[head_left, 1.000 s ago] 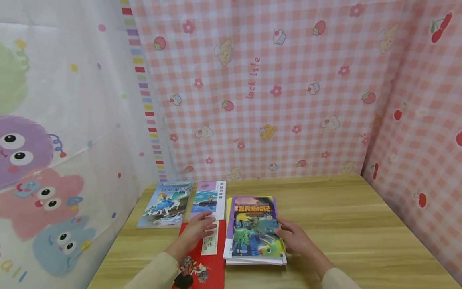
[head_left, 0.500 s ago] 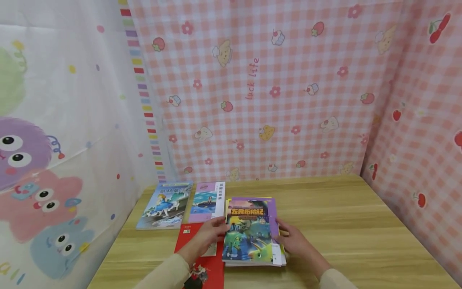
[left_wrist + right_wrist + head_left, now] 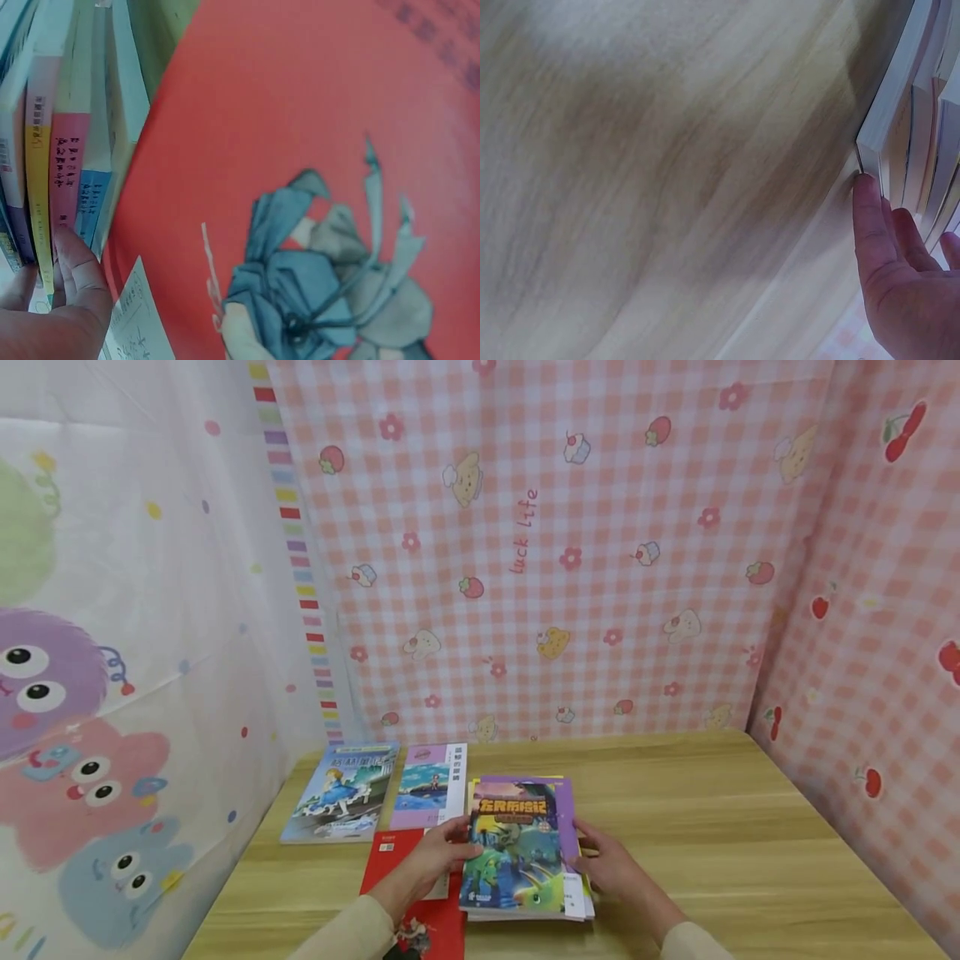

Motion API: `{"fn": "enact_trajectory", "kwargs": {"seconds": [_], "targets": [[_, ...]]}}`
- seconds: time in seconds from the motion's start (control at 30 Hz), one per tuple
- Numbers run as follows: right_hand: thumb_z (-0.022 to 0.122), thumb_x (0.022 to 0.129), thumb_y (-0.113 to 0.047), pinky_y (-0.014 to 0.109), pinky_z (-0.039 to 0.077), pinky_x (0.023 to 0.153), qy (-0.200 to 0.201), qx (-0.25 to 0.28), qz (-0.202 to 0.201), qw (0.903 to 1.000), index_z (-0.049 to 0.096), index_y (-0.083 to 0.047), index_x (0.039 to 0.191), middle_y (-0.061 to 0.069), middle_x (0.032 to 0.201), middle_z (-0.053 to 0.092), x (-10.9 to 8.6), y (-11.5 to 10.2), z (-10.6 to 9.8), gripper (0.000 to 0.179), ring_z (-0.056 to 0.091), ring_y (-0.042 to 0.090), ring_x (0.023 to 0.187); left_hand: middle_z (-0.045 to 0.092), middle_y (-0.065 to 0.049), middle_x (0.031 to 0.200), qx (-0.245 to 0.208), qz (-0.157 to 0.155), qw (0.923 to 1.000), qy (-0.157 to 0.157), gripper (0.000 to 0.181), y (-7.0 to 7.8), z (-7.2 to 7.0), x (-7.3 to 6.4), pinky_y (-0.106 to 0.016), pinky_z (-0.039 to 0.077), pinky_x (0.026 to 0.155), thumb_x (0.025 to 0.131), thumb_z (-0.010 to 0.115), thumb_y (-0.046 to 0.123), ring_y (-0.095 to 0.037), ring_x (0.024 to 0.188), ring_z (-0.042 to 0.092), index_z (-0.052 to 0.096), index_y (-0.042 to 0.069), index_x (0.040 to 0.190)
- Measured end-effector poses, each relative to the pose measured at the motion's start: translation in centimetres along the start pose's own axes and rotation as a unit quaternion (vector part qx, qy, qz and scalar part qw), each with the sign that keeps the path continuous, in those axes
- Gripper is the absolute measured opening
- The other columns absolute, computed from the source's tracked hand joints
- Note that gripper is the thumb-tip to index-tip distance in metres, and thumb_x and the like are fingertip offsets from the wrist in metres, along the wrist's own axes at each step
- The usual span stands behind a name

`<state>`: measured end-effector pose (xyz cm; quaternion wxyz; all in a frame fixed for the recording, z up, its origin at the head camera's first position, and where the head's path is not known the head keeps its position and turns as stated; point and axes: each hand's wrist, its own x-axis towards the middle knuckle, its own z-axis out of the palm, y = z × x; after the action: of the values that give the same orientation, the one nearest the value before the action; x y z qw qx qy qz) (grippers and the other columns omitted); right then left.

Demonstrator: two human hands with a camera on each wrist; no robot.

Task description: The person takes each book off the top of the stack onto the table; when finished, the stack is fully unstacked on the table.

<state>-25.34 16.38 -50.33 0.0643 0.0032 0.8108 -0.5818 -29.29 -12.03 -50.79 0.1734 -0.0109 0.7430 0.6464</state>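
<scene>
A stack of several books lies flat at mid-table, topped by a dinosaur comic book point(image 3: 513, 852) set slightly left of the purple book point(image 3: 566, 810) beneath. My left hand point(image 3: 435, 857) touches the stack's left side; in the left wrist view, its thumb and fingers point(image 3: 79, 262) rest against the spines, including a yellow spine point(image 3: 39, 176). On the opposite side my right hand point(image 3: 613, 862) touches the page edges; the right wrist view shows its extended fingers point(image 3: 870, 214) against the lower books point(image 3: 891, 142). Under my left wrist lies a red book point(image 3: 442, 931), partly covered.
Behind my left hand, a blue picture book point(image 3: 341, 797) and a lilac-and-white book point(image 3: 429, 785) lie flat near the far edge. The wooden table point(image 3: 675, 810) extends to the right. A pink checked cloth point(image 3: 637, 610) hangs behind, with a white patterned cloth point(image 3: 202, 693) at left.
My left hand has moved right from over the red book to the stack's left side. The top comic book has shifted left over the purple one. My right hand stays at the right side.
</scene>
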Motion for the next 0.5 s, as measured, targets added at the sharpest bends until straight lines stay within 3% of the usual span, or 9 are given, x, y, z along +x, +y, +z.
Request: {"fn": "enact_trajectory", "kwargs": {"seconds": [0.3,0.5], "targets": [[0.061,0.089,0.007,0.037,0.054,0.069,0.003,-0.016,-0.006,0.9999,0.039,0.0,0.15,0.035,0.127,0.055,0.1,0.2,-0.3,0.065,0.063,0.033,0.1,0.051,-0.018,0.122,-0.02,0.007,0.9997,0.012,0.071,0.8,-0.3,-0.6,-0.041,0.055,0.086,0.087,0.074,0.004,-0.029,0.104,0.057,0.04,0.001,0.149],[0.063,0.09,0.004,0.037,0.054,0.069,-0.001,-0.024,-0.004,0.9997,0.038,-0.001,0.15,0.036,0.129,0.052,0.2,0.4,-0.2,0.065,0.063,0.035,0.101,0.051,-0.022,0.13,-0.028,0.006,0.9995,0.012,0.072,1.0,-2.0,-1.3,-0.043,0.056,0.081,0.087,0.071,0.002,-0.028,0.099,0.061,0.037,0.005,0.15]]}}
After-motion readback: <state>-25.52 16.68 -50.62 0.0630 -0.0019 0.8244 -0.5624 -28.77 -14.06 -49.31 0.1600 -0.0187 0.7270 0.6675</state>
